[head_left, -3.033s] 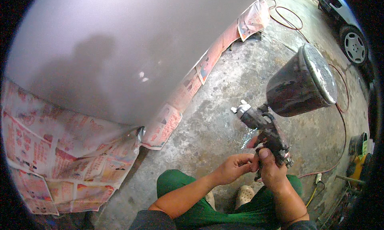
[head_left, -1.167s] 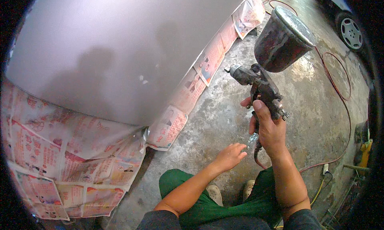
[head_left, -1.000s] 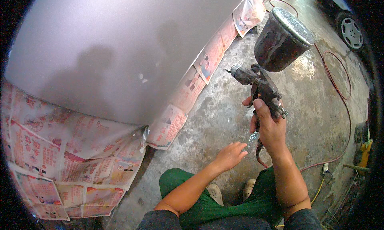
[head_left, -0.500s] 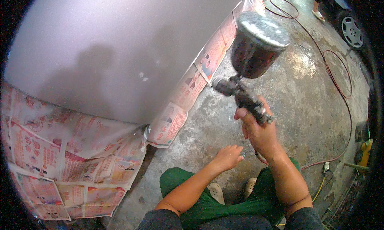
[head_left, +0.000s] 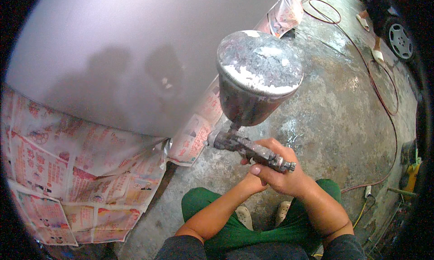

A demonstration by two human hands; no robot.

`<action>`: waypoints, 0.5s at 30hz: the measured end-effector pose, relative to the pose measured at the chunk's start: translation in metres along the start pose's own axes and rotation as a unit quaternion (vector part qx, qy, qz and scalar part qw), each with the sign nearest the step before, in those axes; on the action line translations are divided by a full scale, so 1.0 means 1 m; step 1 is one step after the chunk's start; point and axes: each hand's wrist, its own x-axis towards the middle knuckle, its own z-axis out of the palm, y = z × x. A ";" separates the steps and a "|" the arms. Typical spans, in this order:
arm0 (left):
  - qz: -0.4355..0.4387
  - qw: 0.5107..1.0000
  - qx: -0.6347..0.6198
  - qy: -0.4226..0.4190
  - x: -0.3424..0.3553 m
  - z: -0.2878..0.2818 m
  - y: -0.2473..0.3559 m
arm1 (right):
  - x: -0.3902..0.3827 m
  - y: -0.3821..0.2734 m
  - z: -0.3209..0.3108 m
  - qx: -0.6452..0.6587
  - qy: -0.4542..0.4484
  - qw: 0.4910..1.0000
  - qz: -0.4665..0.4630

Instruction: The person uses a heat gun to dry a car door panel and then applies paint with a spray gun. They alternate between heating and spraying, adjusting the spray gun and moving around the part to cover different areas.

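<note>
My right hand (head_left: 282,169) is wrapped round a dark, paint-stained spray gun (head_left: 246,149), its nozzle turned left toward a grey panel (head_left: 113,29). On the gun stands a cup (head_left: 255,106) with a speckled silver-and-white lid. My left hand (head_left: 255,183) is just below, close behind the right; its fingers are mostly hidden, so I cannot tell if they hold anything. Printed newspaper sheets (head_left: 90,178) cover the area along the panel's lower and right edges. The panel carries soft shadows.
A red hose (head_left: 393,128) loops over the stained concrete floor (head_left: 339,138). At upper right, another person's feet (head_left: 377,54) stand near a car wheel (head_left: 400,40). A yellow object (head_left: 411,174), a plug (head_left: 368,190) and a yellow cable lie at the lower right.
My right hand has brought the spray gun leftward and down, tilting the cup lid toward me. My left hand has moved slightly up behind it. The other person's feet show more at upper right.
</note>
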 end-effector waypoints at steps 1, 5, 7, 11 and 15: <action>0.001 1.000 0.003 -0.001 0.000 0.000 0.001 | 0.000 0.001 0.002 -0.009 -0.006 1.000 -0.029; 0.001 1.000 0.012 -0.008 -0.001 0.001 0.000 | 0.001 0.003 0.009 -0.015 -0.030 0.995 -0.098; 0.002 1.000 0.016 -0.010 -0.001 0.003 -0.002 | 0.000 0.003 0.010 -0.024 -0.032 0.994 -0.103; 0.007 0.999 0.027 -0.017 -0.002 0.004 -0.005 | -0.004 0.003 0.009 -0.037 0.024 0.998 -0.052; 0.009 0.999 0.044 -0.030 -0.004 0.000 -0.004 | -0.004 0.006 0.001 0.012 0.131 0.990 0.043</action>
